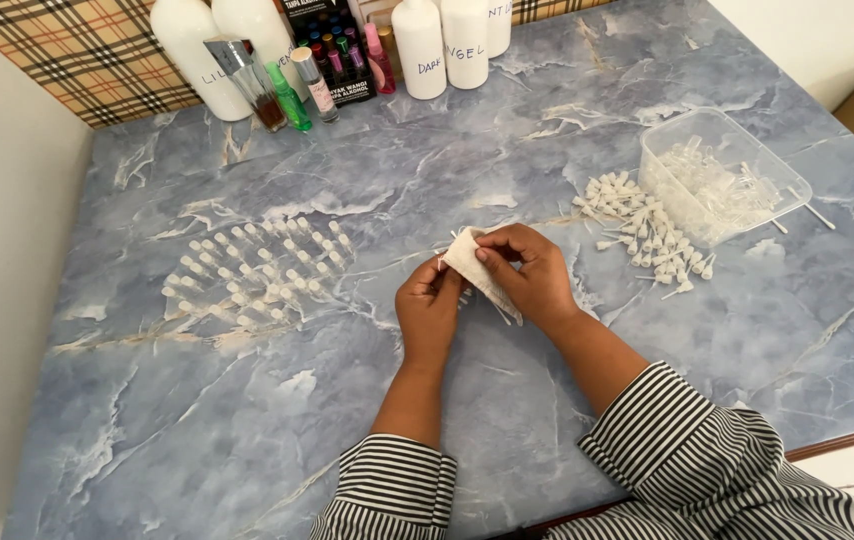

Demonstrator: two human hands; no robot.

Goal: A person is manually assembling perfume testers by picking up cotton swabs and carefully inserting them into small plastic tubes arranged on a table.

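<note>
Your left hand (429, 305) and right hand (532, 272) pinch a small white cloth (477, 270) above the blue marble table (347, 400), between clear vials (257, 270) and white spray caps (647, 235).

I see open marble tabletop (277, 420) along near edge, wide lane left of left hand (428, 312). Rows of small clear vials (257, 268) block mid-left, standing close together. Bare band between vials and white bottles (427, 45) at back wall, passable side to side. Small coloured bottles (292, 90) crowd back left. On right, pile of white sprayer tips (647, 235) touches clear plastic tub (717, 175); narrow gap between pile and right hand (532, 275). I see free surface at near right, below tub.
</note>
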